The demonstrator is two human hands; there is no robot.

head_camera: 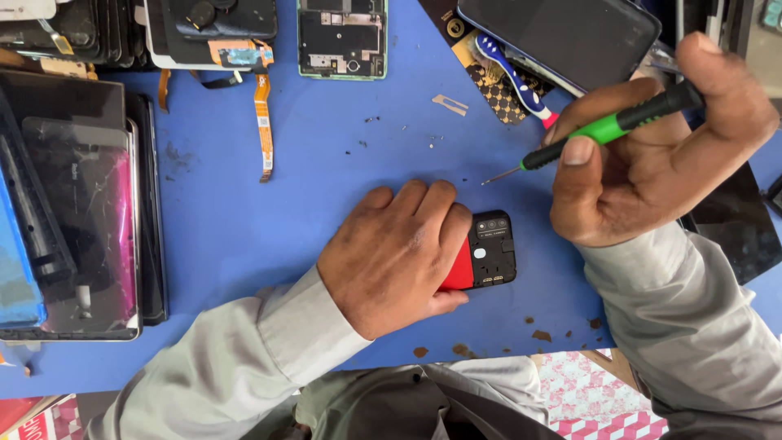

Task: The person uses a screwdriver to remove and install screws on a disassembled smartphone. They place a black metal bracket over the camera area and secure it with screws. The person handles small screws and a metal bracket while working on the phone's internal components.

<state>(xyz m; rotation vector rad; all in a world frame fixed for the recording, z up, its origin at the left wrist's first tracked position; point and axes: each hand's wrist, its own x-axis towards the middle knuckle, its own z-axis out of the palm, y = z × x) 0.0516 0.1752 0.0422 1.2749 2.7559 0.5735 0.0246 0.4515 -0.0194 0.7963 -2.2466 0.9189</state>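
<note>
1. My left hand (395, 257) is flat, palm down, fingers together, pressing on a small phone with a red back and its black inner frame exposed (487, 251). It sits in the middle of the blue work mat (326, 155), and my hand covers most of it, so only the right end pokes out.

2. My right hand (652, 155) is up off the mat, closed around a thin precision screwdriver with a green and black handle (607, 129). Thumb and fingers pinch the grip, and the metal tip points down-left and hangs above the mat, just up and right of the phone, not touching it.

3. Tiny dark screws and crumbs (366, 134) are scattered on the mat above the phone, with some brown flakes near the bottom edge.

4. Far left is a stack of cracked dark phone screens (81, 220). Along the top there's an opened phone body with a green-edged frame (342, 39) and an orange flex ribbon cable (263, 126) trailing down.

5. Top right is a dark phone lying face down (562, 33), with a blue and white toothbrush (513, 77) tucked partly under it.

6. Grey long sleeves on both arms.
</note>
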